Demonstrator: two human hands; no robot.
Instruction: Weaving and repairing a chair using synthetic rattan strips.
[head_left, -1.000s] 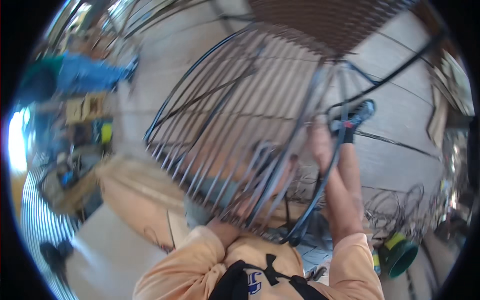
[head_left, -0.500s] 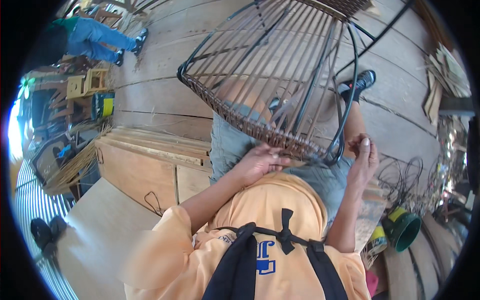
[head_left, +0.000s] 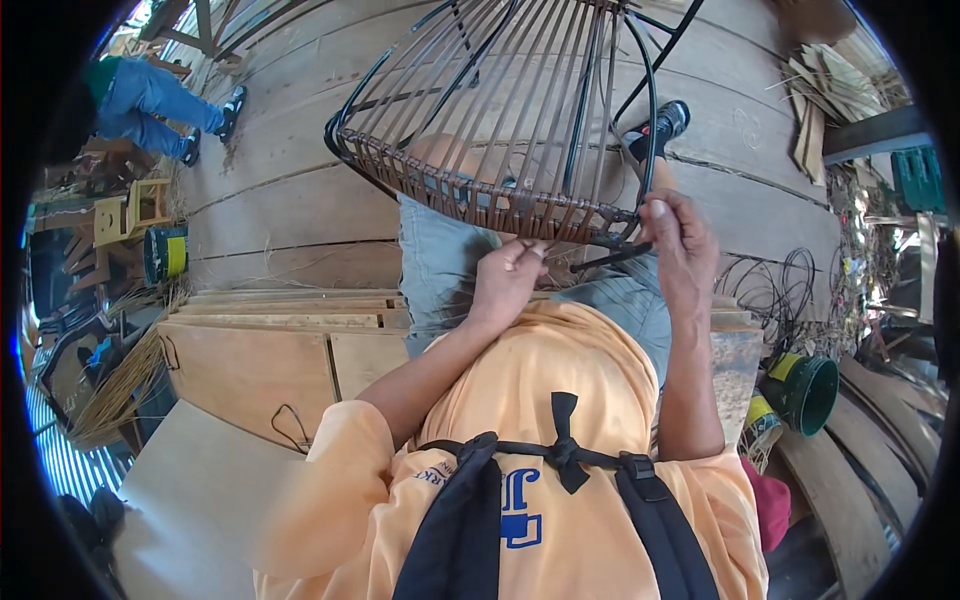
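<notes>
Head view: a round black metal chair frame (head_left: 500,110) strung with brown rattan strands fills the upper centre, resting on the lap. The left hand (head_left: 508,280) pinches a strand at its lower rim; the right hand (head_left: 680,240) is clamped on the frame's rim. Green bucket (head_left: 805,390) lower right.

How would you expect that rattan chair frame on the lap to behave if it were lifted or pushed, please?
The chair frame probably feels stiff: its dark metal rim holds shape. Likely light for its size, being mostly open slats. It may tip easily, since only the left hand and right hand steady its lower edge.
</notes>
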